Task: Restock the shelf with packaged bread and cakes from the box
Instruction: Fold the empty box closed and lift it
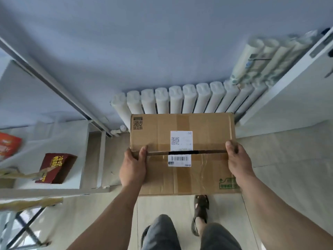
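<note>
Brown cardboard filled the middle of the view: the box (182, 152) was held above the tiled floor (279, 168), its top flaps closed but split along a dark central seam. The left hand (133, 168) gripped the box's nine o'clock edge, thumb on top at the seam; the right hand (237, 163) gripped the three o'clock edge the same way, the other fingers of both out of sight. I judged this the carrying step, with no bread or cake yet out. The next move likely called for setting the box down near the shelf (54, 141) at nine o'clock, then parting the flaps.

A white radiator (180, 100) stood just beyond the box's far edge at twelve o'clock, and a white panel (288, 98) closed in at two o'clock. Open floor lay at three to five o'clock. The shelf already carried a dark red carton (55, 168) and an orange packet (9, 145), with bare surface between them.
</note>
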